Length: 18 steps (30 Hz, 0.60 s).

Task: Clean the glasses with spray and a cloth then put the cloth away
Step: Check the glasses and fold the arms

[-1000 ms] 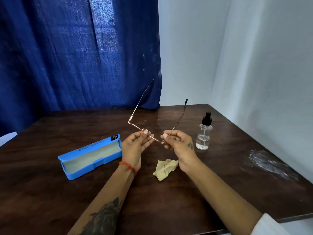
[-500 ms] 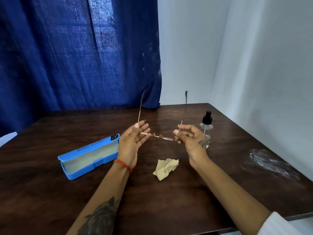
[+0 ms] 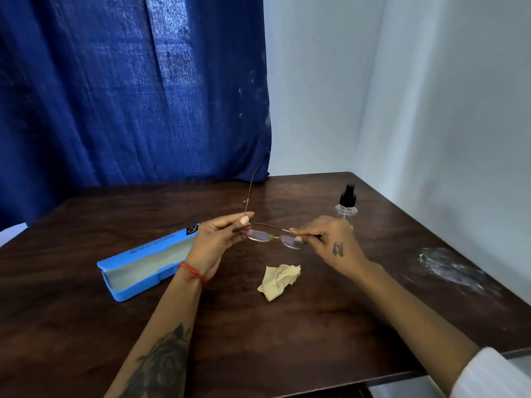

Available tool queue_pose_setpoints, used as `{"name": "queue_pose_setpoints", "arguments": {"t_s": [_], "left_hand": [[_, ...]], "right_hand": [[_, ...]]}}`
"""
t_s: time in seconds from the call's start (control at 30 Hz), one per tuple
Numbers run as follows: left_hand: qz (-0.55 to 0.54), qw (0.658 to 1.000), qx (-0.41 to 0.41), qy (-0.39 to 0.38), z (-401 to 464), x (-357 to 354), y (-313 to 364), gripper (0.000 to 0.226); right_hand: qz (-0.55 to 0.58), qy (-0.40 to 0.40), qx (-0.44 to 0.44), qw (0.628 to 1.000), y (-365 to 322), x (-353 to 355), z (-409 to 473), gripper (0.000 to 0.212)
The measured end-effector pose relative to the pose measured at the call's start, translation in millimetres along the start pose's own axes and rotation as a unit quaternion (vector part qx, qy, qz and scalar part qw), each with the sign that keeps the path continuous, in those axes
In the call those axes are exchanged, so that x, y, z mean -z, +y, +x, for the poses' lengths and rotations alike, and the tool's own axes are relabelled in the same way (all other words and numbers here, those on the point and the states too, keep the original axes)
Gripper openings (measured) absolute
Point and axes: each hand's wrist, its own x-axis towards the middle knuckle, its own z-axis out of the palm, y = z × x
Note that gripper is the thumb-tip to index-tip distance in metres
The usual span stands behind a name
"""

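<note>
Thin metal-framed glasses (image 3: 274, 237) hang above the dark wooden table (image 3: 287, 326), held at both ends. My left hand (image 3: 217, 242) pinches the left hinge; one temple arm stands up from it. My right hand (image 3: 330, 244) pinches the right end, and the other temple lies folded across the lenses. A crumpled beige cloth (image 3: 278, 281) lies on the table just below the glasses. The clear spray bottle (image 3: 346, 203) with a black pump top stands behind my right hand, its lower part hidden.
An open blue glasses case (image 3: 143, 261) lies left of my left hand, its pale lining up. A white smear (image 3: 451, 268) marks the table near the right edge. A blue curtain (image 3: 129, 96) hangs behind; white walls close the back right corner.
The glasses have tilted so the lenses face me. The right temple arm, upright before, has folded down across the lenses. Both hands have shifted slightly along the frame.
</note>
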Motion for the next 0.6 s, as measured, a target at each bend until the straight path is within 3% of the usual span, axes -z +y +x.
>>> {"name": "queue_pose_setpoints", "arguments": {"t_s": [0.13,0.27,0.43,0.6], "left_hand": [[0.089,0.995,0.014,-0.049,-1,5,-2,0.019],[0.233,0.970,-0.024,-0.066,-3,4,-3,0.013],[0.414,0.896,-0.162,-0.019,-3,-1,-6,0.014],[0.494,0.817,-0.298,0.022,-3,-1,-6,0.010]], "right_hand": [[-0.038,-0.042,0.030,0.998,4,14,7,0.022],[-0.050,-0.092,0.021,0.994,6,24,15,0.017],[0.018,-0.187,-0.037,0.982,6,31,30,0.019],[0.144,-0.317,-0.140,0.927,7,46,37,0.034]]}}
